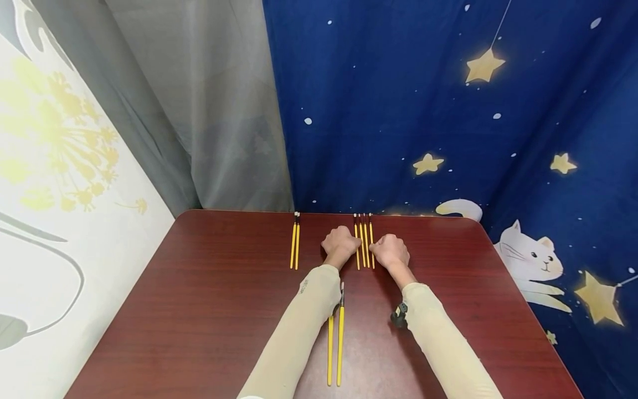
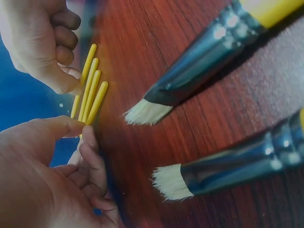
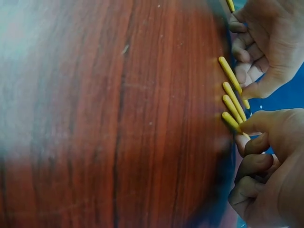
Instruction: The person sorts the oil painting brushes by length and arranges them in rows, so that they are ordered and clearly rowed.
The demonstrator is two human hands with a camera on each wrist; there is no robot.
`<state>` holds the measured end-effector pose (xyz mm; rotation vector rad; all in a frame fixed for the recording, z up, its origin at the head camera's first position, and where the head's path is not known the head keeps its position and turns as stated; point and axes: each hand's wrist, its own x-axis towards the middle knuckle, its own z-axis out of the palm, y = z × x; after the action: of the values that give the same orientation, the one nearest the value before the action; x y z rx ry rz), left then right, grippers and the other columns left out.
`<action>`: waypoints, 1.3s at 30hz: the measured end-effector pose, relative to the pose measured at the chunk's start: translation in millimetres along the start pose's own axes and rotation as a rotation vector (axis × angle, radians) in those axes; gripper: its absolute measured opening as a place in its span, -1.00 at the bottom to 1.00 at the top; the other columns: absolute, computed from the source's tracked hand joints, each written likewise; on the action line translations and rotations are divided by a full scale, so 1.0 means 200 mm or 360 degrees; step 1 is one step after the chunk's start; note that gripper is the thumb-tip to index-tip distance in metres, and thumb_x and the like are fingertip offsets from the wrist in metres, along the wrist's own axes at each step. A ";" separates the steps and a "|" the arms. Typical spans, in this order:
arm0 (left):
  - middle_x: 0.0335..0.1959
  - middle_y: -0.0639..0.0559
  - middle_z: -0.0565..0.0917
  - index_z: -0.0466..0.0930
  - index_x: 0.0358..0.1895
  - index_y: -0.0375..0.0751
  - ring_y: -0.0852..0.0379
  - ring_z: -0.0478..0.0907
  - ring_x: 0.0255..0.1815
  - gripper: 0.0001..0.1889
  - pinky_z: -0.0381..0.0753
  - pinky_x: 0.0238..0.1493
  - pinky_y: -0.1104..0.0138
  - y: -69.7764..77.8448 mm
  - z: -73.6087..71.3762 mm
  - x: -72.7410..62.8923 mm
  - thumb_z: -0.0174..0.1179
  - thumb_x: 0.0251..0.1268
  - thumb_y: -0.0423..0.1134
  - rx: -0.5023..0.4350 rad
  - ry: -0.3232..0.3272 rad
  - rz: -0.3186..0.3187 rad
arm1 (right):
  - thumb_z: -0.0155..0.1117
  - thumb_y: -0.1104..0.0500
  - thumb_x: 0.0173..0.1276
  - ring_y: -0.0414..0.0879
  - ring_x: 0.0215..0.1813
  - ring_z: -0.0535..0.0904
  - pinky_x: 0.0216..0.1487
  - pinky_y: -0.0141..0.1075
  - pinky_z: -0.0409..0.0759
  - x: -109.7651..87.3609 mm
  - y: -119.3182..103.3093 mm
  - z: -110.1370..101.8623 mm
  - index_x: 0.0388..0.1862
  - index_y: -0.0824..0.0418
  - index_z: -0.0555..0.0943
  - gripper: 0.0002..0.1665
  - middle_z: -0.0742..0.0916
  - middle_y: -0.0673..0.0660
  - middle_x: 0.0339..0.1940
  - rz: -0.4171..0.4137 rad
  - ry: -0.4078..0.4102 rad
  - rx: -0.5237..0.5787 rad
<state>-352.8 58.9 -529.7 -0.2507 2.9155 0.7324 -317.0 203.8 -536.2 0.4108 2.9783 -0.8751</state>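
Note:
Several yellow-handled paintbrushes with dark ferrules lie side by side near the table's far edge, bristles pointing away. My left hand pinches the leftmost brush of this group between thumb and forefinger. From the other side, my right hand pinches the rightmost brush. The left wrist view shows the handle ends fanned between my left hand and right hand. Fingers hide parts of the outer handles in the right wrist view, where the inner handles lie untouched.
Two similar paintbrushes lie together farther left by the far edge. Closer in, two more paintbrushes lie beneath my left forearm, partly covered by the sleeve. The dark red wooden table meets a blue curtain and a grey curtain.

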 end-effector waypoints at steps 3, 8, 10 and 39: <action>-0.28 -0.05 0.80 0.68 -0.45 -0.04 -0.10 0.76 -0.18 -0.72 0.69 -0.01 -0.03 0.00 0.01 0.00 0.36 0.24 0.07 0.0012 0.0003 0.0001 | 0.38 -0.11 0.32 0.19 -0.08 0.77 -0.06 0.13 0.68 0.01 0.00 0.01 -0.47 0.04 0.76 -0.70 0.84 0.17 -0.23 0.0005 -0.0005 0.0004; -0.26 -0.05 0.81 0.70 -0.42 -0.04 -0.10 0.76 -0.16 -0.74 0.65 0.07 -0.07 0.00 0.02 0.01 0.34 0.26 0.05 0.0032 -0.0009 -0.0015 | 0.38 -0.12 0.32 0.20 -0.09 0.77 -0.08 0.14 0.67 0.00 0.00 0.02 -0.47 0.04 0.77 -0.70 0.84 0.18 -0.24 0.0002 0.0000 0.0007; -0.27 -0.05 0.81 0.70 -0.43 -0.04 -0.10 0.76 -0.15 -0.74 0.64 0.09 -0.08 0.00 0.02 0.00 0.34 0.26 0.05 0.0027 -0.0011 -0.0018 | 0.38 -0.12 0.32 0.19 -0.11 0.77 -0.09 0.14 0.67 0.00 0.00 0.02 -0.48 0.04 0.76 -0.69 0.84 0.18 -0.26 -0.0002 0.0008 0.0010; -0.43 0.04 0.78 0.60 -0.62 0.03 -0.05 0.77 -0.18 -0.60 0.66 0.07 0.04 -0.05 0.01 -0.03 0.25 0.44 0.03 -0.0112 0.0031 0.0170 | 0.33 -0.17 0.45 0.06 -0.26 0.72 -0.21 -0.13 0.57 -0.02 0.06 0.03 -0.30 0.13 0.73 -0.62 0.82 0.11 -0.35 -0.0229 0.0003 0.0164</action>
<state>-344.8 52.5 -534.6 -0.1100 2.9436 0.8540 -310.1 208.6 -547.3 0.2001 3.0046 -1.0439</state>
